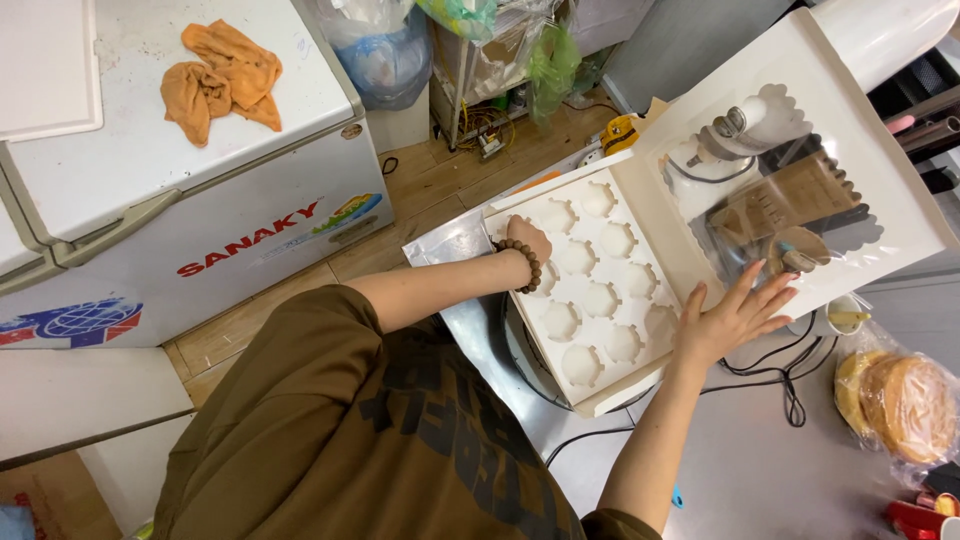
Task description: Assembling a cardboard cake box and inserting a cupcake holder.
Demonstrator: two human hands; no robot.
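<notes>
Twelve round scalloped holes show in the white cardboard cupcake insert [600, 290], which sits inside the white cardboard bakery box [655, 215] on the steel worktop [760, 470]. Our left hand [527, 240], with a brown bead bracelet [530, 265] at the wrist, presses on the insert's far-left corner; we cannot tell whether its fingers are curled or flat. Our right hand [730, 320] lies flat with fingers spread on the open windowed lid [800, 150], near the hinge fold. We judge that we are seating the insert, and every hole is unfilled; the next move calls for even pressure at the corners. The box's near corner overhangs a round dark stand beneath it, so it could tip. Black cables [780, 375] and a bagged stack of round cakes [900, 400] crowd the right; open steel lies nearer us.
</notes>
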